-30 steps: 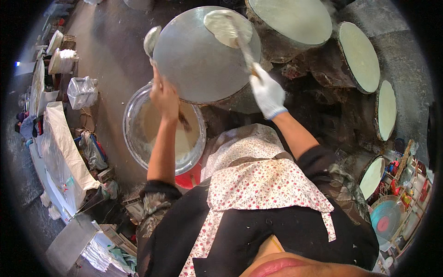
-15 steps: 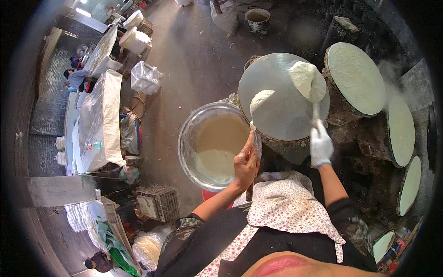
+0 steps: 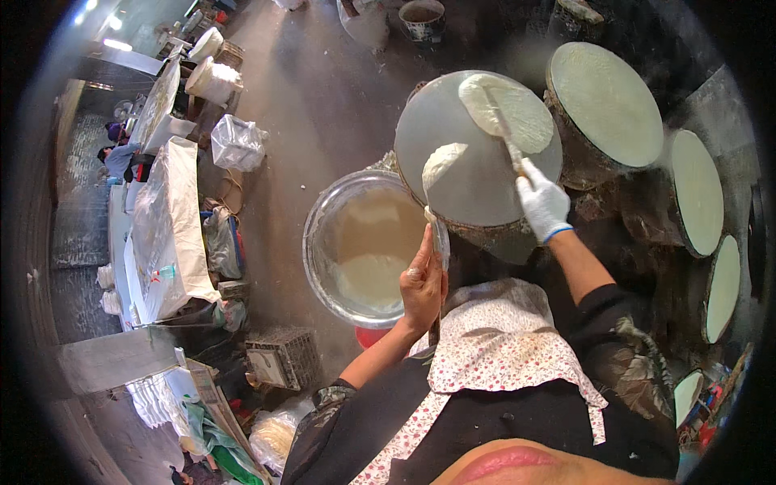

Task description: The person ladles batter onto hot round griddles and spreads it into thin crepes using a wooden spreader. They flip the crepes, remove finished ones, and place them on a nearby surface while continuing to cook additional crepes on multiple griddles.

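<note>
My right hand (image 3: 544, 200), in a white knit glove, is closed around the handle of a long spatula (image 3: 503, 121). Its narrow blade lies over pale batter (image 3: 529, 121), spread on the far right part of a round grey griddle (image 3: 477, 190). My bare left hand (image 3: 423, 287) grips a long-handled tool (image 3: 436, 330) upright at the griddle's near left edge. A pale, batter-coated head (image 3: 443, 166) seems to belong to it; its exact kind is unclear. Left of the griddle stands a wide metal basin (image 3: 311, 250) holding pale liquid batter (image 3: 368, 275).
Several round griddles covered with pale batter, among them one at the back right (image 3: 606, 105), curve along my right side. A bucket (image 3: 423, 20) stands on the floor ahead. Far left are a plastic-covered table (image 3: 174, 234), a wire crate (image 3: 283, 356) and a person (image 3: 121, 158).
My right hand has swung the spatula leftward and away across the griddle, spreading the batter wider. My left hand has moved little. The whole view has shifted slightly.
</note>
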### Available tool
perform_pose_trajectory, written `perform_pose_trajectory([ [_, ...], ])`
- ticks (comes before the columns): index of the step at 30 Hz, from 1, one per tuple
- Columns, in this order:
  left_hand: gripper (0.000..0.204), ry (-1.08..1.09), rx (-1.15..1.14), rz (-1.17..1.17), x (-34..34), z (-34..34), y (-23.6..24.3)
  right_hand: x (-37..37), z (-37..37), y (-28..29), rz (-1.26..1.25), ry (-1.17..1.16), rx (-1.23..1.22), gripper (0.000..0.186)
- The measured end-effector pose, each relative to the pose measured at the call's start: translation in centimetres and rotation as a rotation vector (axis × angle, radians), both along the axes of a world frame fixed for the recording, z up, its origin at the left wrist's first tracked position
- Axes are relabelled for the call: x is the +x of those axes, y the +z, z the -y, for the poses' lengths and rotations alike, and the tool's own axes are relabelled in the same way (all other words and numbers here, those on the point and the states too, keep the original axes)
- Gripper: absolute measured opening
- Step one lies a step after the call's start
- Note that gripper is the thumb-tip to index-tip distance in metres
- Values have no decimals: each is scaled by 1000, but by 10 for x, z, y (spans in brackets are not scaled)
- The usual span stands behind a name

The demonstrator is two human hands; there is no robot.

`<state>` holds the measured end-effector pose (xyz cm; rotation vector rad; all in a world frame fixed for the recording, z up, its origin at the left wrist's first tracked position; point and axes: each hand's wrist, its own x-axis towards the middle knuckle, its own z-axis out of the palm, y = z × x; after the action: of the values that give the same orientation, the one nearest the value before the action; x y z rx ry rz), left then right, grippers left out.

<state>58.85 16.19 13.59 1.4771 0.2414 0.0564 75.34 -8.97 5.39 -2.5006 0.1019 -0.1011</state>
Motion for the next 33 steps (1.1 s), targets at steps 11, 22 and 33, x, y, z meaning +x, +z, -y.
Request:
perform_pose_trajectory([
  [11,51,59,24,9,-3,10,4,23,9,5,135,143,10,41],
  [22,55,143,67,-36,-4,51,11,45,27,24,92,249,-17,39],
  [33,55,305,80,-38,-10,105,16,86,48,22,117,422,-8,37],
])
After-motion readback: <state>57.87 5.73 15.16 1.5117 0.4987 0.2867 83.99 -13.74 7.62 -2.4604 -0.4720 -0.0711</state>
